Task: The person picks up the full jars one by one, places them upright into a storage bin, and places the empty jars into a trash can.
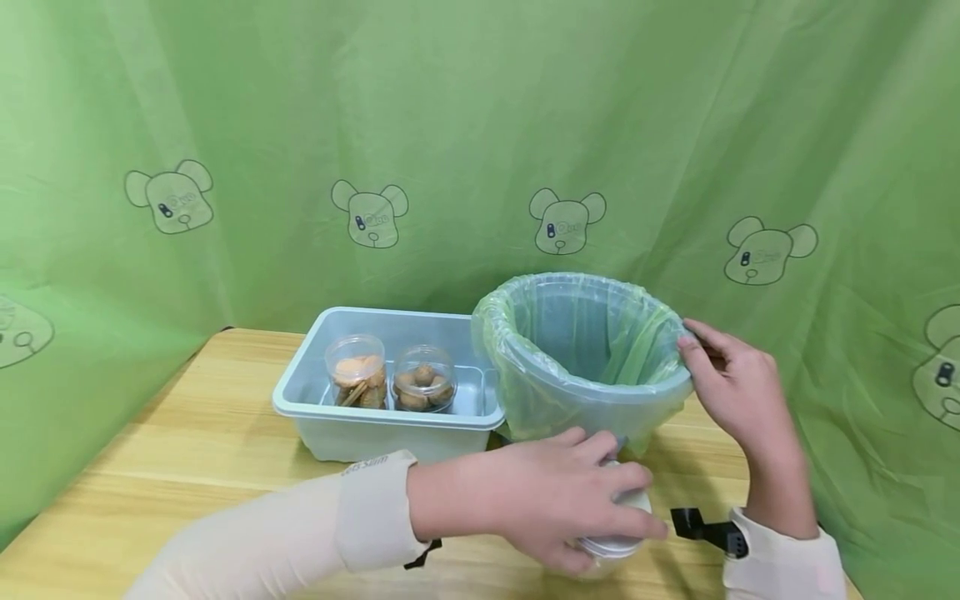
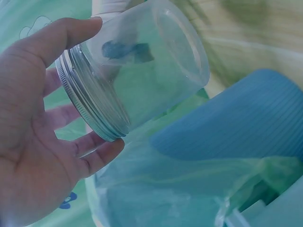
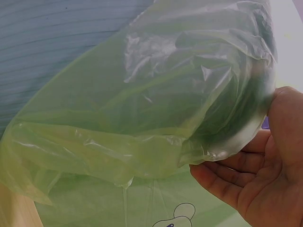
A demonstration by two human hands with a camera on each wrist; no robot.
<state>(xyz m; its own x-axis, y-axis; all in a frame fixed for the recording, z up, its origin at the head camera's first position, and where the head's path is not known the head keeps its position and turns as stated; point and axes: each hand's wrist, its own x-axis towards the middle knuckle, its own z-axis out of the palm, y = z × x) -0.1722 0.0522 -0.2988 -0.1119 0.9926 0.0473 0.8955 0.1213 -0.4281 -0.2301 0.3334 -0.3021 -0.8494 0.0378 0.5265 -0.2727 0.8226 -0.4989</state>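
My left hand (image 1: 577, 500) grips a clear plastic jar (image 1: 617, 546) low over the table, just in front of the bin. In the left wrist view the jar (image 2: 142, 71) lies on its side in my palm, with thumb and fingers round its threaded neck, and it looks empty. My right hand (image 1: 720, 375) pinches the right rim of a pale blue bin (image 1: 585, 387) lined with a green plastic bag (image 3: 142, 118). The bin is tilted with its mouth toward me. In the right wrist view my fingers (image 3: 236, 175) curl under the bag-covered rim.
A pale blue tray (image 1: 330, 417) stands left of the bin and holds two clear lidded jars of snacks (image 1: 357, 371) (image 1: 423, 379). The wooden table (image 1: 187, 450) runs left and forward. A green printed curtain (image 1: 450, 125) closes off the back and sides.
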